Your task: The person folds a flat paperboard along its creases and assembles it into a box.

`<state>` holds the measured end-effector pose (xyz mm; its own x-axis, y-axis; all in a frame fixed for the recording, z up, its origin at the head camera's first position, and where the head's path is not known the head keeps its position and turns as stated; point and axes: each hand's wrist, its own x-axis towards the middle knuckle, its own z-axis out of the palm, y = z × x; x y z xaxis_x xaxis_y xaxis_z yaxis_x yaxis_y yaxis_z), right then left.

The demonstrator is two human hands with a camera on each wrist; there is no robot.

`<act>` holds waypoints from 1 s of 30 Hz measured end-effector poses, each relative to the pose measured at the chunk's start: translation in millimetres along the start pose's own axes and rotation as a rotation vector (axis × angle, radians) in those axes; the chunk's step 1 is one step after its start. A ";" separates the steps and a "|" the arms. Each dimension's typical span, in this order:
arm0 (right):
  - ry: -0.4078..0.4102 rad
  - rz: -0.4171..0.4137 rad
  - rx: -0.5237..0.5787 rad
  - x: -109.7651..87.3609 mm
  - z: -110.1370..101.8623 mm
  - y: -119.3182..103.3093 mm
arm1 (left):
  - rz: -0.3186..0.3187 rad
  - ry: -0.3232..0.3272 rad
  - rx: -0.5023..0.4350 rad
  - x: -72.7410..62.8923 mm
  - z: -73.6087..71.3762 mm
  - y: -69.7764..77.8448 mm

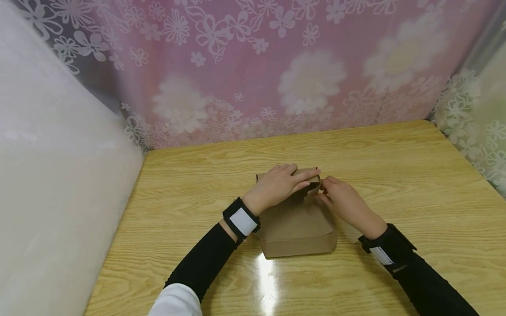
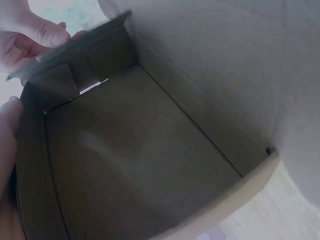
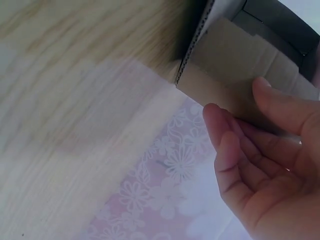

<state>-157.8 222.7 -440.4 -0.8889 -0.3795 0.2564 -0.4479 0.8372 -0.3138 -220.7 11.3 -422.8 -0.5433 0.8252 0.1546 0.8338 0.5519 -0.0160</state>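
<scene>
A brown cardboard box (image 1: pixel 297 226) stands on the table with its lid panel folded down toward the near side. My left hand (image 1: pixel 276 186) reaches across the box and grips its far wall, with the index finger stretched toward the right corner. In the left wrist view, the bare inside of the box (image 2: pixel 135 145) shows, and part of the left hand lies along the outer wall. At the right end, my right hand (image 1: pixel 345 202) pinches a side flap (image 3: pixel 235 65) between thumb and fingers. The left fingertips are partly hidden behind the far wall.
The wood-grain table (image 1: pixel 189 184) extends around the box. A pink floral curtain (image 1: pixel 245 79) hangs along its far edge, a white sheet (image 1: pixel 59 175) covers the left side, and a pale floral cloth (image 1: pixel 482 118) hangs at the right.
</scene>
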 end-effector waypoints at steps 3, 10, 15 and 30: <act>0.007 0.030 -0.001 2.0 0.3 -1.4 | 0.008 -0.003 -0.015 0.4 -1.3 -0.3; 0.019 0.064 -0.025 4.0 0.5 -3.5 | 0.009 -0.020 -0.049 1.5 -2.8 -0.1; 0.026 0.079 -0.040 4.7 2.2 -5.3 | -0.003 -0.034 -0.038 0.4 -3.2 0.8; 0.077 0.153 -0.032 17.2 11.0 -3.7 | -0.002 -0.003 -0.034 -1.0 -2.8 1.3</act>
<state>-172.4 208.8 -444.9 -0.9361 -0.2160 0.2776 -0.3032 0.8956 -0.3255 -218.7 10.9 -420.2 -0.5451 0.8246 0.1513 0.8356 0.5491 0.0177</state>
